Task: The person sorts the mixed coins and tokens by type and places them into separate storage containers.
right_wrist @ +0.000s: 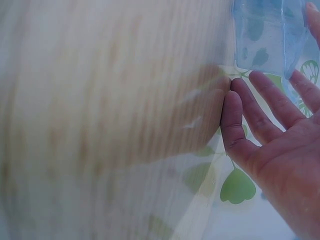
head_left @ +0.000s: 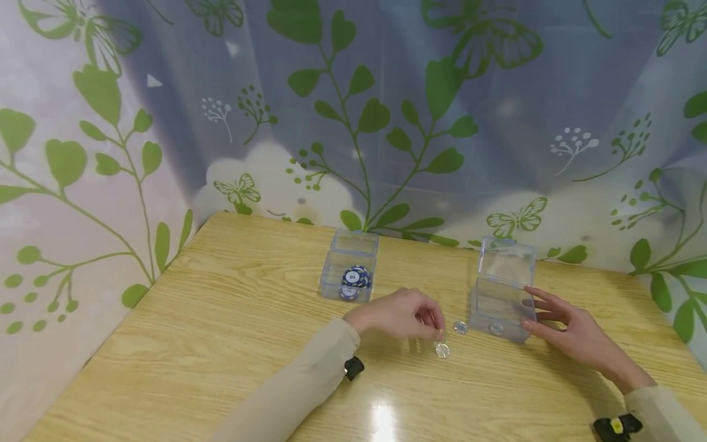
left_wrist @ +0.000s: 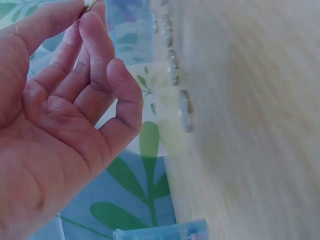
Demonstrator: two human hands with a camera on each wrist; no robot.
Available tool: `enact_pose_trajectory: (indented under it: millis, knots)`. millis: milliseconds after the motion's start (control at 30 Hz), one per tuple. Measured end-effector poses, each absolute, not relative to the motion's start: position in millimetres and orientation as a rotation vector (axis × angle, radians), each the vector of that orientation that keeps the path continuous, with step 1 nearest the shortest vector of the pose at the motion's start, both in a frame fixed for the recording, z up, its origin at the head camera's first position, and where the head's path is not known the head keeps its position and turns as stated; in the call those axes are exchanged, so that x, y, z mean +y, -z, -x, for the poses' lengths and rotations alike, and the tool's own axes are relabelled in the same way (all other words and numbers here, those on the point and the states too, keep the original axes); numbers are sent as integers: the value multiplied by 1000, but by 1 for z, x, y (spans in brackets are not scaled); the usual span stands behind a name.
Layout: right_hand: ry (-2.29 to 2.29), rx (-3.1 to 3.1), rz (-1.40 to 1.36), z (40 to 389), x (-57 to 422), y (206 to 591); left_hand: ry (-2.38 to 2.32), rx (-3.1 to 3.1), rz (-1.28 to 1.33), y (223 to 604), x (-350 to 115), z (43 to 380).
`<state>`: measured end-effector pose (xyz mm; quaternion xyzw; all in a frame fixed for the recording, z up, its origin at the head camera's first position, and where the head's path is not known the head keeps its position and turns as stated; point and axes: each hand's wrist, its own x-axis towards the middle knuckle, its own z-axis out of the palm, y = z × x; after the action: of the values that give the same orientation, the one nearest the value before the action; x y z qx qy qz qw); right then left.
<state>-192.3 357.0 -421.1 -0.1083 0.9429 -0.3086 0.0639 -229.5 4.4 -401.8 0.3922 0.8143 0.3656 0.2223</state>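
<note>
In the head view my left hand (head_left: 405,316) pinches a small shiny coin (left_wrist: 89,6) between thumb and fingertips, just over the table. Beneath those fingertips lies a silver coin (head_left: 442,350), with another coin (head_left: 461,327) a little farther right. A third coin (head_left: 496,329) shows at the front of the right-hand clear plastic box (head_left: 499,301), whose lid stands open. My right hand (head_left: 574,337) rests its fingertips at this box's right side, thumb near the front corner and fingers extended. The left wrist view shows several coins (left_wrist: 185,111) edge-on along the tabletop.
A second clear box (head_left: 331,285), lid open, stands left of my left hand with several blue-and-white poker chips (head_left: 353,277) inside. Both boxes are on a wooden table (head_left: 221,344). A leaf-patterned curtain (head_left: 386,153) hangs behind its back edge.
</note>
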Motion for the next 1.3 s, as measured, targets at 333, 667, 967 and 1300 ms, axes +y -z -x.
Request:
enact_pose_trajectory:
  millis: [333,667,967,1300]
  knots:
    - [947,2831,304,192,358,421,-1227,2224,-1018,392,15,239]
    - [980,2831,319,190,356,420,-1383,2197,-931,393,27,245]
    - [967,2834,321,190,356,418,-1404,2253,-932,400,46,254]
    - [960,2832,300,192,356,420,-1340,2366,-958,403,72,265]
